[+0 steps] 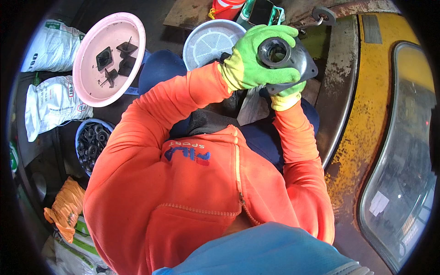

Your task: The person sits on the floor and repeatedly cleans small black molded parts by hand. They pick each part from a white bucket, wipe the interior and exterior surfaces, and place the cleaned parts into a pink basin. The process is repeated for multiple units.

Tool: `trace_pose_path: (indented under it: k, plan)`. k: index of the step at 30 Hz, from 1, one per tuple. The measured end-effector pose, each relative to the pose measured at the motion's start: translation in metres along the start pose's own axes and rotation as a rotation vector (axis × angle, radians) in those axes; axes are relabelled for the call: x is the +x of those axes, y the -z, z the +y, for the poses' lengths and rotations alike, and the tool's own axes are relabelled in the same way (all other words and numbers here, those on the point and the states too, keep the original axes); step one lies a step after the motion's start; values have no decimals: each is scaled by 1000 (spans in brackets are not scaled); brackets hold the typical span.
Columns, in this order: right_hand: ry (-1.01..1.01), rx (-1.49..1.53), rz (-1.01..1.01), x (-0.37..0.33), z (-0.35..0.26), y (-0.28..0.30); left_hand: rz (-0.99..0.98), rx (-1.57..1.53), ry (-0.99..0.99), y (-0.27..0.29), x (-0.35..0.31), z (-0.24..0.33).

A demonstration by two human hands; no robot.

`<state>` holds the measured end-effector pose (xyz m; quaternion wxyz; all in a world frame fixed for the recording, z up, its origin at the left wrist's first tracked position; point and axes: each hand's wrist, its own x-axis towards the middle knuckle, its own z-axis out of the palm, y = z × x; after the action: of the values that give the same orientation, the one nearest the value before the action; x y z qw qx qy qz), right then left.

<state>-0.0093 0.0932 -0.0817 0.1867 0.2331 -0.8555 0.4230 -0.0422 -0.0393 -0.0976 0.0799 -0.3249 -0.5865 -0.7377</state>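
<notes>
In front of me, both gloved hands hold up a black part with a flat square flange, holes at its corners and a round hollow neck (275, 52). My left hand (250, 57), in a green and yellow glove, is closed round it, with the thumb and fingers about the neck. Beneath the flange is my right hand (288, 95), gloved alike; most of its fingers are hidden by the part. To the left, a tilted pink basin (90, 85) contains several similar black parts with square flanges (104, 58).
A pale blue mesh basket (213, 40) stands beyond my left forearm. Lower left, a blue tub (95, 123) holds many dark pieces. White sacks (54, 103) and an orange bag (67, 206) line the left. A rusty yellow vehicle panel (362, 110) with a window (403, 151) borders the right.
</notes>
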Motion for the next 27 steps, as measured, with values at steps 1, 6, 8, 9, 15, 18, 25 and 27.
trace_pose_path:
  k: [1, 6, 8, 9, 15, 18, 25, 27]
  plan:
    - [-27, 16, -20, 0, 1, 0, -21, 4, 3, 0, -2, -2]
    - [-308, 362, 15, 4, -10, 1, -98, 19, -120, 10, 6, 4]
    - [-35, 81, -148, 4, -16, 7, -160, -54, -131, 15, 11, 9]
    - [-39, 141, -148, 1, -19, 9, -208, -82, -128, 18, 12, 10]
    - [-255, 277, -234, -8, -20, 10, -425, -165, -65, 29, 16, 9]
    - [-211, 290, -284, -14, -19, 5, -493, -201, -36, 32, 17, 12]
    - [-200, 634, -495, -32, -17, -4, -589, -255, 5, 35, 14, 16]
    - [-231, 1031, -608, -34, -12, -14, -595, -270, 16, 35, 12, 13]
